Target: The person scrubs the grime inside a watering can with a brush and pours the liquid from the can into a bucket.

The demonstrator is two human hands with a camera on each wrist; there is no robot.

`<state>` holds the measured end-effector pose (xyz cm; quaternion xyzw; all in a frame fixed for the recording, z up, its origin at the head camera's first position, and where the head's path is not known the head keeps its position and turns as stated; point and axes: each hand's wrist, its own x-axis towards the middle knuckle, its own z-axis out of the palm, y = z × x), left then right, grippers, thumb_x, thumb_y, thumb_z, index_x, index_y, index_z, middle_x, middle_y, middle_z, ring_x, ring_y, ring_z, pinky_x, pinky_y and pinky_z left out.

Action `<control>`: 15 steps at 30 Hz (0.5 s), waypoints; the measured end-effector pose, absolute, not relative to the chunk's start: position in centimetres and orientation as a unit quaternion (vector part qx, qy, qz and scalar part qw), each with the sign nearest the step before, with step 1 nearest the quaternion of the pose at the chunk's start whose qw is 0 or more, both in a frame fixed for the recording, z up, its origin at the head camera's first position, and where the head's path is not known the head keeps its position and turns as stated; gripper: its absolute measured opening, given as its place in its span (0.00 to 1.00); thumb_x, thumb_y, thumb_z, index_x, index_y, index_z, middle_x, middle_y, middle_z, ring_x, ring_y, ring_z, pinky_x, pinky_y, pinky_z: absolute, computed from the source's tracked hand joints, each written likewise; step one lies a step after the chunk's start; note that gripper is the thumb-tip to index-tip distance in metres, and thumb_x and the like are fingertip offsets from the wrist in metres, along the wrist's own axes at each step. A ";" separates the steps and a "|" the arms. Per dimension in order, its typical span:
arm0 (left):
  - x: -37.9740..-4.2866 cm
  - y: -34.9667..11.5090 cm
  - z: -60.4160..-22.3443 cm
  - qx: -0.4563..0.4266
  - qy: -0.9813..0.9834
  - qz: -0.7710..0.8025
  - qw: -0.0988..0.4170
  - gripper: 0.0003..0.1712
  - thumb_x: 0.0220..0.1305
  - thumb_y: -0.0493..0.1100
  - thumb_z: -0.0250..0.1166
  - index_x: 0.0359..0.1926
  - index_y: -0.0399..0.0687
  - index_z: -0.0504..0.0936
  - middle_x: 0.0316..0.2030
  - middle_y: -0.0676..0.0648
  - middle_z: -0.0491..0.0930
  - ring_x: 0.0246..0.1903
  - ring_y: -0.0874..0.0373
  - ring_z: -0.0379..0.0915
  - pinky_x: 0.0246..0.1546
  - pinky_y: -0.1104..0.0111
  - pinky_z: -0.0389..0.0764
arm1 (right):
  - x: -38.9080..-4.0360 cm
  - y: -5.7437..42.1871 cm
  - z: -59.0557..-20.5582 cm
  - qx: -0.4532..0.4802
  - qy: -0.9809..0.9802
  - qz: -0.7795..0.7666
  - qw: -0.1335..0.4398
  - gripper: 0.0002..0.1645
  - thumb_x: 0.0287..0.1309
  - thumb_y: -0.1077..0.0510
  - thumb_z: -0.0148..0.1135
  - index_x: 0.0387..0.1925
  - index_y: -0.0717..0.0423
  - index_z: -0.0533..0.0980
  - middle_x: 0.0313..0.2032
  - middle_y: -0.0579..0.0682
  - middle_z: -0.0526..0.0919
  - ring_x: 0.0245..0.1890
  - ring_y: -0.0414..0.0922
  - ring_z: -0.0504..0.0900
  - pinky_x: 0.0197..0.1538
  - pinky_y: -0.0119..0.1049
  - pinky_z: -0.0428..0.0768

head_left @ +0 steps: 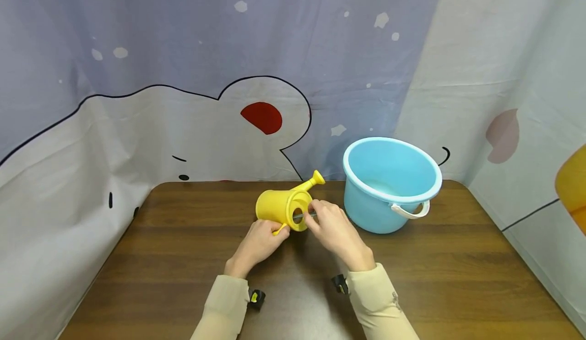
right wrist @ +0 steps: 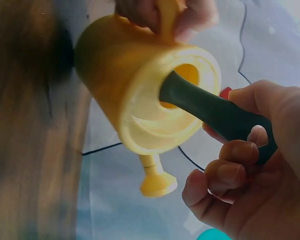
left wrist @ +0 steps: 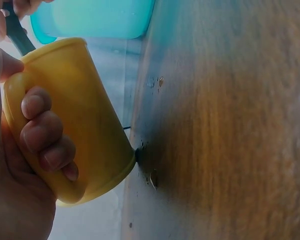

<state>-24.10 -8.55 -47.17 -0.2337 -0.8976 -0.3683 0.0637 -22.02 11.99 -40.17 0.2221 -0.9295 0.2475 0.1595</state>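
A yellow watering can (head_left: 273, 205) is tipped on its side above the wooden table, its round mouth turned to the right and its spout pointing up and away. My left hand (head_left: 262, 239) grips the can's handle, fingers wrapped through the loop in the left wrist view. In my right hand (head_left: 338, 230) is a dark green handle (right wrist: 210, 111) with a hole near its end, pinched between thumb and fingers. The handle's far part runs through the mouth's opening (right wrist: 188, 74) into the can. What sits at that inner end is hidden.
A light blue bucket (head_left: 389, 192) with a white handle (head_left: 412, 211) stands at the table's back right, just beyond my right hand. A few water drops (left wrist: 154, 178) lie on the wooden table (head_left: 155, 274). A printed curtain (head_left: 183, 34) hangs behind the back edge.
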 end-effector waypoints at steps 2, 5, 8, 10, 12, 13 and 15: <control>-24.1 -8.5 -47.2 -0.236 -0.898 -0.367 0.065 0.24 0.65 0.48 0.58 0.12 0.54 0.66 0.11 0.62 0.56 0.13 0.68 0.53 0.17 0.72 0.58 | -22.2 11.8 -40.6 0.223 -0.930 0.246 0.156 0.06 0.63 0.58 0.59 0.33 0.58 0.75 0.26 0.46 0.75 0.25 0.43 0.74 0.31 0.37 0.73; -24.1 -8.5 -47.3 -0.236 -0.898 -0.366 0.064 0.24 0.65 0.48 0.58 0.12 0.54 0.66 0.11 0.62 0.56 0.13 0.68 0.53 0.17 0.72 0.59 | -22.4 11.5 -41.3 0.221 -0.932 0.246 0.149 0.06 0.63 0.58 0.59 0.33 0.57 0.75 0.25 0.45 0.73 0.24 0.43 0.73 0.30 0.37 0.73; -24.1 -8.5 -47.3 -0.235 -0.899 -0.366 0.061 0.24 0.65 0.48 0.58 0.12 0.54 0.66 0.11 0.62 0.56 0.13 0.69 0.53 0.17 0.72 0.59 | -22.6 11.3 -41.8 0.218 -0.932 0.251 0.143 0.06 0.64 0.57 0.59 0.34 0.57 0.75 0.26 0.45 0.72 0.25 0.43 0.73 0.30 0.37 0.73; -24.2 -8.6 -47.3 -0.234 -0.899 -0.364 0.060 0.24 0.65 0.48 0.58 0.12 0.54 0.66 0.11 0.62 0.56 0.13 0.69 0.53 0.18 0.72 0.59 | -22.7 11.2 -42.1 0.217 -0.932 0.252 0.142 0.06 0.65 0.57 0.59 0.34 0.57 0.75 0.27 0.45 0.72 0.25 0.44 0.73 0.31 0.38 0.73; -24.2 -8.6 -47.3 -0.234 -0.900 -0.364 0.061 0.24 0.65 0.48 0.58 0.12 0.53 0.66 0.11 0.62 0.56 0.13 0.68 0.52 0.18 0.72 0.59 | -22.8 11.1 -42.2 0.217 -0.932 0.254 0.140 0.06 0.65 0.58 0.59 0.35 0.57 0.75 0.27 0.46 0.73 0.25 0.44 0.73 0.32 0.38 0.73; -24.2 -8.6 -47.3 -0.233 -0.900 -0.363 0.061 0.24 0.65 0.48 0.58 0.12 0.53 0.66 0.11 0.62 0.56 0.13 0.69 0.52 0.17 0.72 0.59 | -22.9 11.1 -42.3 0.217 -0.932 0.253 0.139 0.06 0.65 0.57 0.58 0.35 0.58 0.75 0.27 0.46 0.73 0.26 0.44 0.73 0.32 0.38 0.73; -24.2 -8.6 -47.3 -0.233 -0.900 -0.362 0.063 0.24 0.65 0.48 0.58 0.12 0.54 0.66 0.11 0.62 0.56 0.13 0.69 0.52 0.17 0.72 0.58 | -22.9 11.2 -42.3 0.217 -0.933 0.251 0.138 0.06 0.65 0.57 0.58 0.36 0.57 0.76 0.28 0.46 0.73 0.26 0.44 0.73 0.33 0.38 0.73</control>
